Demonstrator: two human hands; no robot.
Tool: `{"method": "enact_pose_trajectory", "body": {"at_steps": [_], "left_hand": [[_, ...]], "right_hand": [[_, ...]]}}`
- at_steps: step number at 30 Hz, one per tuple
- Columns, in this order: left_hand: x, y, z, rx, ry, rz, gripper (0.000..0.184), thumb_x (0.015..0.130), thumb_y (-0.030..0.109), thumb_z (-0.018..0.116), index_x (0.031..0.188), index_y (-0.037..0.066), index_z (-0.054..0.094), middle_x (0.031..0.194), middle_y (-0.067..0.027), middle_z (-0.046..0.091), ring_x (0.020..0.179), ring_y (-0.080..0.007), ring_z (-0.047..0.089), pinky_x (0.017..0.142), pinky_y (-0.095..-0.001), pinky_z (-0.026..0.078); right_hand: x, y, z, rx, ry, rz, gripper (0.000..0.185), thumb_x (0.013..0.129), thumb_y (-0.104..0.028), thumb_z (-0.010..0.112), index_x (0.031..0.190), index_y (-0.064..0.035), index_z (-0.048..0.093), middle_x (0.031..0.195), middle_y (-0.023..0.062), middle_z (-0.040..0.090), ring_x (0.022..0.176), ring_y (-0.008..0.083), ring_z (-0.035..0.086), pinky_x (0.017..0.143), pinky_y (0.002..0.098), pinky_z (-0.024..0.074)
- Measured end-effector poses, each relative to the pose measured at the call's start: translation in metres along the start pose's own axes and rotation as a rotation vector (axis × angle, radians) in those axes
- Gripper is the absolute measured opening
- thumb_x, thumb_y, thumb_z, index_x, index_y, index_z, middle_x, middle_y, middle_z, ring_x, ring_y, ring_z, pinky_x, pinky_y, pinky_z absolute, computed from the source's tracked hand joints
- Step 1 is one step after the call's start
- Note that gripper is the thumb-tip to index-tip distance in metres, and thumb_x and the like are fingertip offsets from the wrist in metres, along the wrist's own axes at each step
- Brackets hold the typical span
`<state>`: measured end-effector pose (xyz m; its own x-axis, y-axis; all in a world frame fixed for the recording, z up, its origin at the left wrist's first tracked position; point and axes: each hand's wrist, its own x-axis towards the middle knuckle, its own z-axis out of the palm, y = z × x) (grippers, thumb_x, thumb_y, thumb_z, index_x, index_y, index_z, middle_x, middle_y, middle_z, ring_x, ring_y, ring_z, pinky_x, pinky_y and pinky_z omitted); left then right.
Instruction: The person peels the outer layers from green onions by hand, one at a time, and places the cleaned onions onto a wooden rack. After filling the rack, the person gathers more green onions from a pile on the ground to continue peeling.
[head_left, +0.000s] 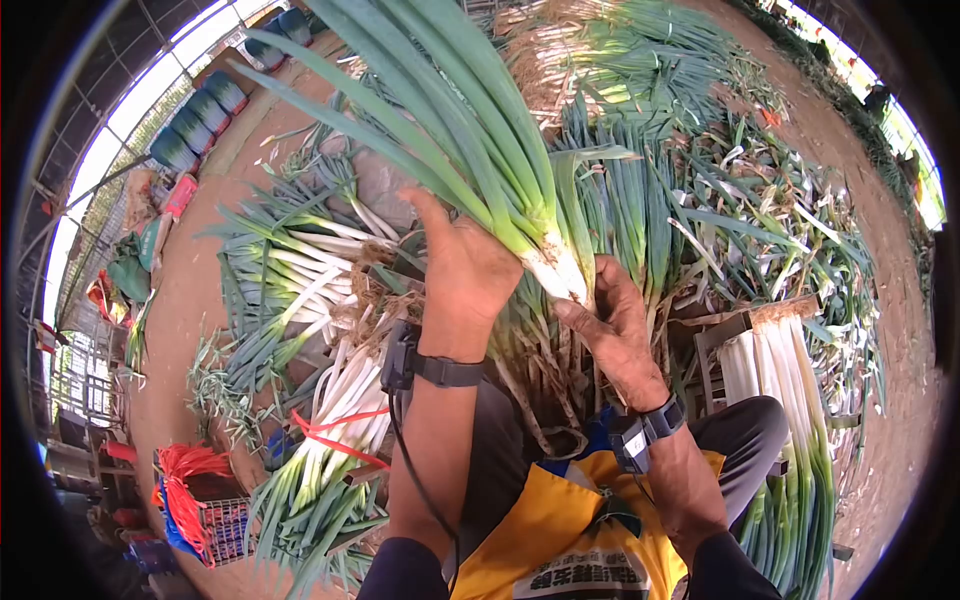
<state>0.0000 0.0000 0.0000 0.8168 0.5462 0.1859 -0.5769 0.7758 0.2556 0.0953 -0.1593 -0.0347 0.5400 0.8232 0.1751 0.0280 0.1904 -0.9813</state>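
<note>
My left hand [465,265] supports several green onions [556,270], its fingers hidden behind the stalks and its thumb sticking up at their left. The leaves fan upward to the left, and the white ends point down. At those white ends my right hand [620,335] is closed, thumb and fingers pinching near an outer leaf that bends away to the right. Just below, unpeeled green onions [625,215] with dirty roots stand between my knees. To the left lie cleaned green onions [315,275] with white stems, and a red tie [340,435] crosses some of them.
Stripped leaves [800,210] heap on the right. A neat bundle of white-stemmed green onions [775,370] lies in a rack by my right knee. Red ties [190,475] hang over a crate [228,528] at lower left. More green onions [650,60] are piled at the back.
</note>
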Motion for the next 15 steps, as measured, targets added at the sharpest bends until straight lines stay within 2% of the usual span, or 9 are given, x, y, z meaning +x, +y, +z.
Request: {"method": "enact_pose_trajectory", "body": {"at_steps": [2,5,8,11,14,15], "left_hand": [[0.002,-0.008,0.001,0.093,-0.038,0.039,0.075,0.089,0.059,0.060,0.141,0.007,0.044,0.137,-0.0118,0.054,0.127,-0.0370,0.050,0.109,-0.0534,0.037],[0.004,-0.014,-0.007,0.285,0.124,0.080,0.061,0.090,0.045,0.068,0.132,0.005,0.051,0.128,-0.0094,0.059,0.120,-0.0291,0.055,0.105,-0.0477,0.042],[0.002,-0.025,-0.001,0.483,0.332,0.263,0.049,0.090,0.033,0.073,0.126,0.005,0.056,0.121,-0.0064,0.062,0.116,-0.0229,0.057,0.101,-0.0431,0.044],[0.003,-0.027,0.003,0.495,0.417,0.296,0.042,0.089,0.023,0.075,0.124,0.007,0.057,0.119,-0.0043,0.063,0.112,-0.0203,0.058,0.099,-0.0407,0.044],[0.002,-0.021,-0.001,0.429,0.349,0.238,0.042,0.089,0.022,0.075,0.123,0.006,0.057,0.117,-0.0047,0.063,0.110,-0.0207,0.059,0.098,-0.0403,0.045],[0.001,-0.023,0.000,0.404,0.324,0.217,0.041,0.089,0.022,0.074,0.123,0.006,0.057,0.117,-0.0048,0.063,0.110,-0.0208,0.059,0.097,-0.0402,0.045]], "right_hand": [[-0.001,0.004,-0.003,-0.111,0.031,-0.032,0.036,0.082,-0.004,0.075,0.112,-0.0027,0.056,0.096,0.0076,0.066,0.087,0.0126,0.060,0.080,0.0292,0.0490],[-0.001,0.004,0.003,-0.219,0.076,-0.095,0.035,0.080,-0.003,0.076,0.109,-0.0010,0.057,0.091,0.0077,0.066,0.083,0.0134,0.060,0.077,0.0304,0.0495],[-0.002,-0.010,0.004,-0.396,0.121,-0.129,0.035,0.079,-0.004,0.077,0.107,0.0002,0.057,0.087,0.0077,0.066,0.081,0.0143,0.061,0.075,0.0308,0.0494],[0.002,-0.022,0.000,-0.613,0.095,-0.168,0.038,0.078,-0.007,0.079,0.109,0.0013,0.058,0.088,0.0083,0.066,0.081,0.0157,0.061,0.074,0.0305,0.0489],[0.016,-0.027,-0.004,-0.286,-0.042,0.080,0.037,0.079,-0.007,0.079,0.110,0.0015,0.060,0.092,0.0070,0.067,0.083,0.0147,0.060,0.076,0.0295,0.0481],[0.020,-0.030,-0.001,-0.141,-0.059,0.104,0.036,0.080,-0.007,0.078,0.110,0.0013,0.060,0.093,0.0065,0.067,0.084,0.0142,0.060,0.077,0.0290,0.0477]]}}
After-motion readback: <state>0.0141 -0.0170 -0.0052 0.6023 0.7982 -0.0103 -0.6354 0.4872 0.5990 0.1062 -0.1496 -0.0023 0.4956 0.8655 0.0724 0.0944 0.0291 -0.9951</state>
